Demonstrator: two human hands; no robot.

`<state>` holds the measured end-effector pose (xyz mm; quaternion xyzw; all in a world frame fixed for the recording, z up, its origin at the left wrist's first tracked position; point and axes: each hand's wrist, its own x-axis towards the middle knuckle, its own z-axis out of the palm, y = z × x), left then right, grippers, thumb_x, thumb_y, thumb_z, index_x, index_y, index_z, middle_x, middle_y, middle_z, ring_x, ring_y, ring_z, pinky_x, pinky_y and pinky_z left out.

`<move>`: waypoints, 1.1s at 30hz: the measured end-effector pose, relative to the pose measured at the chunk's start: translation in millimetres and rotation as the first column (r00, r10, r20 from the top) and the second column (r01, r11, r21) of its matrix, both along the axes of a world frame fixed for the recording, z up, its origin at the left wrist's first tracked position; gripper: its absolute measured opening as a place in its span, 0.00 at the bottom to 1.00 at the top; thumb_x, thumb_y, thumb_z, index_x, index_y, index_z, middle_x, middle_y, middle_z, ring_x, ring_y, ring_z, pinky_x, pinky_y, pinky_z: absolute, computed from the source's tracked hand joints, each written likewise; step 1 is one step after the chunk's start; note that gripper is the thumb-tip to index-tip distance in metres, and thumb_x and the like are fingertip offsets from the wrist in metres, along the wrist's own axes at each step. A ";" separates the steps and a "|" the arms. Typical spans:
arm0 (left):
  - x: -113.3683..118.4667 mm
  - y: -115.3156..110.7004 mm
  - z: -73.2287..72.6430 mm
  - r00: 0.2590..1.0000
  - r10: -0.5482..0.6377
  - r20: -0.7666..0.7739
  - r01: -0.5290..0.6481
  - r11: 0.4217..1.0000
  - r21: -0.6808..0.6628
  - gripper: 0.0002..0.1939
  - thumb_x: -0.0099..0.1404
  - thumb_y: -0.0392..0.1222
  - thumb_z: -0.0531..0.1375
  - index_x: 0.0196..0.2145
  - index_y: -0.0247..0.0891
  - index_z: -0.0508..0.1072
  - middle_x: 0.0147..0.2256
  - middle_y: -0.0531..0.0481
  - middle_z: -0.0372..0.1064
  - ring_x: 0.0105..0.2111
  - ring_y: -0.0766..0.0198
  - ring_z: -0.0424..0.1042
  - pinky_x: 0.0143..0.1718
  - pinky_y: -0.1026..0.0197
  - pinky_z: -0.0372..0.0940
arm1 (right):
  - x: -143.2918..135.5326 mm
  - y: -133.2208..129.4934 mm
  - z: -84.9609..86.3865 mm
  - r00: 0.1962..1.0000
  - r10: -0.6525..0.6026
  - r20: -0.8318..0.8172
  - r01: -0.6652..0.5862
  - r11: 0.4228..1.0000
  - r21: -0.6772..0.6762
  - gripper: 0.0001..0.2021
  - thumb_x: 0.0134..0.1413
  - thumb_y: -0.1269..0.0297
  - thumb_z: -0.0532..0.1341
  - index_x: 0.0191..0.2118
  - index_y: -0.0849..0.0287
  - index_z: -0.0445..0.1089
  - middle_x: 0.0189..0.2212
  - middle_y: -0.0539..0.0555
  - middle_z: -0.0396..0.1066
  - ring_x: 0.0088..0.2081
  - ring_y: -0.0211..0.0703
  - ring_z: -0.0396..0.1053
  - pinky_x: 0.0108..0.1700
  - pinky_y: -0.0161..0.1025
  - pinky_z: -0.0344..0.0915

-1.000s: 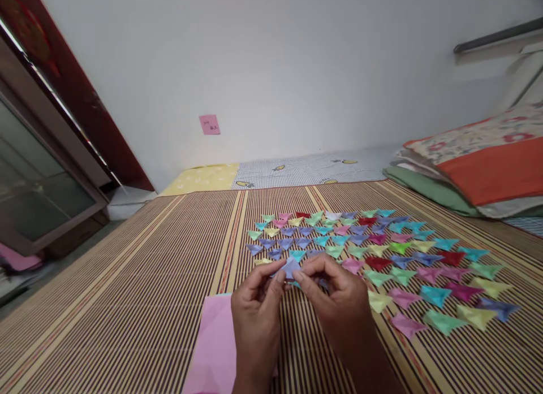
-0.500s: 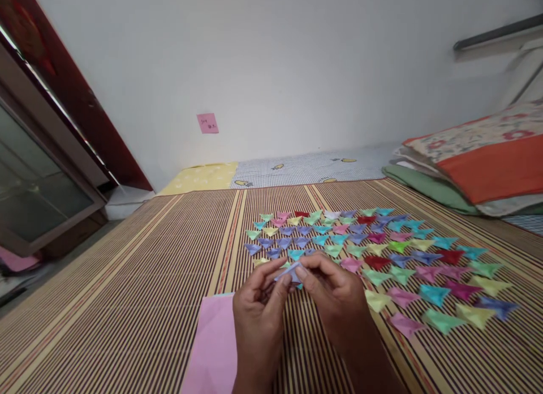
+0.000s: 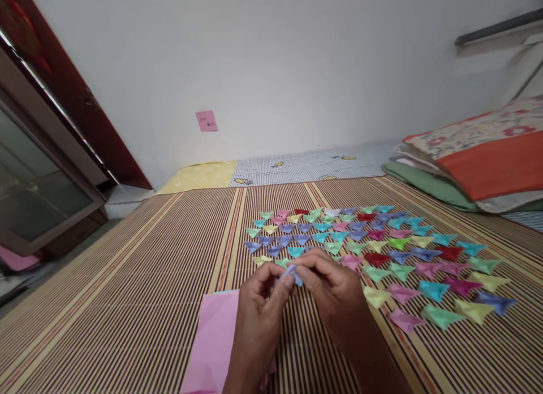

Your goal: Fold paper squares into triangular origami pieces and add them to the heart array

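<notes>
A small piece of folded blue-purple paper (image 3: 292, 274) is pinched between both hands, just above the striped mat (image 3: 169, 269). My left hand (image 3: 259, 312) grips its left side with thumb and fingers. My right hand (image 3: 333, 286) pinches the right side, thumb in front. Much of the paper is hidden by the fingers. Pink paper sheets (image 3: 212, 337) lie on the mat beside my left wrist, with a thin green edge showing at their top. Beyond and to the right of my hands, rows of small folded paper pieces (image 3: 435, 290) in many colours lie spread out.
Folded bedding (image 3: 496, 162) in orange, floral and green lies at the right back. A yellow cloth (image 3: 203, 176) and a checked cloth (image 3: 292, 170) run along the wall. A pink note (image 3: 206, 121) is stuck to the wall. A glass-panelled cabinet (image 3: 34, 179) stands at the left.
The folded paper is turned and shows less of its flat face between the fingertips. Both hands have drawn slightly closer together, and my left hand has shifted a little to the right.
</notes>
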<state>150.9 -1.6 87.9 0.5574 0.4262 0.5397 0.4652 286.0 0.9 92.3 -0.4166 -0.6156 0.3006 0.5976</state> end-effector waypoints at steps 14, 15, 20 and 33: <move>0.6 -0.5 -0.2 0.966 0.067 0.249 -0.050 0.996 -0.074 0.13 0.63 0.44 0.68 0.26 0.37 0.74 0.25 0.54 0.71 0.28 0.66 0.69 0.34 0.66 0.66 | -2.9 -4.4 -3.0 0.998 0.041 -0.049 -0.049 0.981 -0.189 0.15 0.66 0.59 0.57 0.27 0.57 0.70 0.23 0.46 0.66 0.27 0.39 0.64 0.32 0.36 0.60; -0.4 -0.3 -0.1 0.968 0.049 0.247 -0.029 0.996 -0.084 0.13 0.63 0.45 0.68 0.25 0.37 0.74 0.25 0.53 0.71 0.28 0.65 0.70 0.34 0.65 0.66 | -1.4 -4.3 -3.0 0.999 0.042 -0.024 -0.046 0.981 -0.187 0.16 0.66 0.58 0.57 0.27 0.57 0.69 0.22 0.46 0.66 0.27 0.39 0.63 0.32 0.36 0.59; -4.6 0.9 -1.8 0.972 0.082 0.218 -0.061 0.993 -0.103 0.11 0.61 0.46 0.69 0.29 0.36 0.76 0.26 0.54 0.70 0.29 0.67 0.67 0.32 0.68 0.63 | 5.6 -2.5 -0.2 0.987 0.091 0.133 -0.068 0.983 -0.170 0.18 0.66 0.58 0.56 0.24 0.56 0.63 0.20 0.45 0.57 0.24 0.38 0.55 0.27 0.37 0.51; -0.5 7.7 -7.1 0.868 0.100 0.486 0.032 0.966 -0.256 0.13 0.51 0.43 0.75 0.25 0.34 0.77 0.23 0.55 0.72 0.24 0.70 0.68 0.29 0.69 0.65 | -1.5 1.3 -11.2 0.993 0.119 0.003 -0.114 0.959 -0.259 0.16 0.63 0.57 0.60 0.25 0.56 0.63 0.20 0.43 0.53 0.24 0.36 0.52 0.26 0.36 0.51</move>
